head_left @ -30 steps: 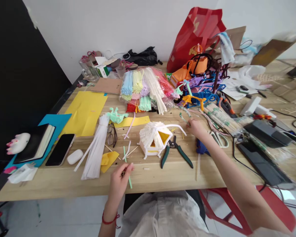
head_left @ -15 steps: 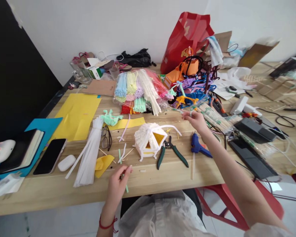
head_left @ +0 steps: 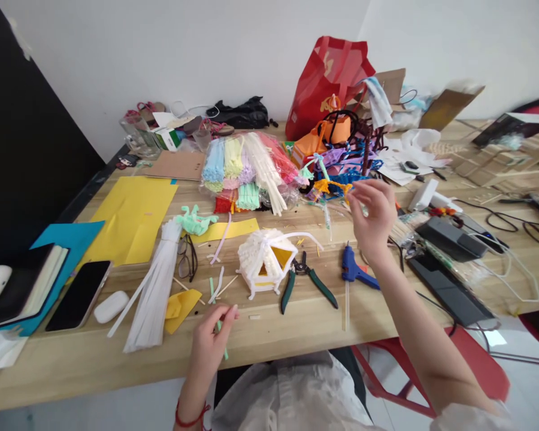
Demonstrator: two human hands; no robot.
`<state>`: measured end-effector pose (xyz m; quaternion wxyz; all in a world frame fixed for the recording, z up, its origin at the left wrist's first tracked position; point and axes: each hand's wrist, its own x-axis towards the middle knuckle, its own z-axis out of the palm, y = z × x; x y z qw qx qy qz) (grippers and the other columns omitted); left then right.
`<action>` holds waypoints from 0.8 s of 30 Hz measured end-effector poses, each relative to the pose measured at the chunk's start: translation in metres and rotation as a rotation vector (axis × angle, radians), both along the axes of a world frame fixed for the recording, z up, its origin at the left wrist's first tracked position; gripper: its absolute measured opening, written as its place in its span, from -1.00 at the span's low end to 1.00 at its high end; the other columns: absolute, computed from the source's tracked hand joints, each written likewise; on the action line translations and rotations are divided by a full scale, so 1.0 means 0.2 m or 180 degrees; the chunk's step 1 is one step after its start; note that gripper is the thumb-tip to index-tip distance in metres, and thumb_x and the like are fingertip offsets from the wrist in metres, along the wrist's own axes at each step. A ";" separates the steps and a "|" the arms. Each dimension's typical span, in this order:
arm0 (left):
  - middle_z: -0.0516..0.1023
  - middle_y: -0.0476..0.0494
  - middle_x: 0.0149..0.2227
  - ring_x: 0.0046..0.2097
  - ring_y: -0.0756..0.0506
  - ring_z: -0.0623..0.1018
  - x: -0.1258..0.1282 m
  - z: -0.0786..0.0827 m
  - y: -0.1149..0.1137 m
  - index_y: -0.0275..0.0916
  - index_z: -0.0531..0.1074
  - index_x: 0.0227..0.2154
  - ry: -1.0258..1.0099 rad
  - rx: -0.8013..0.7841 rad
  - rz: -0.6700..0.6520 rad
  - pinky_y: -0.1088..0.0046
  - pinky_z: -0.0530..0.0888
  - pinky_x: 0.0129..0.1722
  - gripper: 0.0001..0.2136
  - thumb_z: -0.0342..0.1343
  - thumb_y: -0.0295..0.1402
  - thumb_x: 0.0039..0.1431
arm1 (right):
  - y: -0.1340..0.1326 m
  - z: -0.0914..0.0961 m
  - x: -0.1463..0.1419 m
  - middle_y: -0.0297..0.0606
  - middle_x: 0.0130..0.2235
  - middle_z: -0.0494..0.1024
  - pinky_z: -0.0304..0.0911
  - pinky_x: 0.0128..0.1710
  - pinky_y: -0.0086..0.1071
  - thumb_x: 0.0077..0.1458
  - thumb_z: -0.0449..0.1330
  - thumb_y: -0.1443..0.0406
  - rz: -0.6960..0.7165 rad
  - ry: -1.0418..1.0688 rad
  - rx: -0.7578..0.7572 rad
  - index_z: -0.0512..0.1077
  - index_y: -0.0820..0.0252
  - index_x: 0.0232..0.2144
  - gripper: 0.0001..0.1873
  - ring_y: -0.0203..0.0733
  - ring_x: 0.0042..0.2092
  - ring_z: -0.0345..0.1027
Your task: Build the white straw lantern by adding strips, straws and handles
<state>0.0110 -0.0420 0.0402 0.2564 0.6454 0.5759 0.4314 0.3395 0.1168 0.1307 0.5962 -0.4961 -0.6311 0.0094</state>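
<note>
My left hand [head_left: 212,336] is low at the table's front edge, thumb and forefinger pressed together. What they hold, if anything, is too small to make out. A light green pipe cleaner [head_left: 226,354] shows behind and below that hand; whether it is gripped is unclear. My right hand [head_left: 374,218] hovers over the right side, fingers loosely curled and apart, nothing visible in them. A narrow clear plastic strip [head_left: 327,216] lies left of it. Between my hands sits a small white fuzzy house [head_left: 266,263] with yellow panels, beside green-handled pliers [head_left: 303,272] and a blue glue gun [head_left: 357,269].
Bagged coloured pipe cleaners [head_left: 247,164] lie behind the house. White strips [head_left: 150,287], glasses [head_left: 187,257], a phone [head_left: 78,296] and yellow sheets [head_left: 132,218] are leftward. A red bag [head_left: 327,84] and a dark power bank-like block [head_left: 447,236] stand right, with cables.
My right hand has drawn back from the clear plastic strip and lifted toward me, fingers loosening. The strip now lies apart from it. My left hand keeps its pinch, and the view has shifted slightly.
</note>
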 end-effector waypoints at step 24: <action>0.52 -0.05 -0.50 -0.51 0.03 0.39 0.39 0.19 0.12 -0.25 0.50 -0.37 -0.1576 -0.0522 0.0209 0.54 0.34 -0.49 -0.70 0.03 -0.12 0.25 | -0.48 -0.07 -0.62 -0.25 -0.22 0.50 0.35 -0.30 -0.26 0.06 0.27 0.23 0.1053 0.0523 -0.1606 0.31 0.05 -0.18 -0.72 -0.13 -0.23 0.42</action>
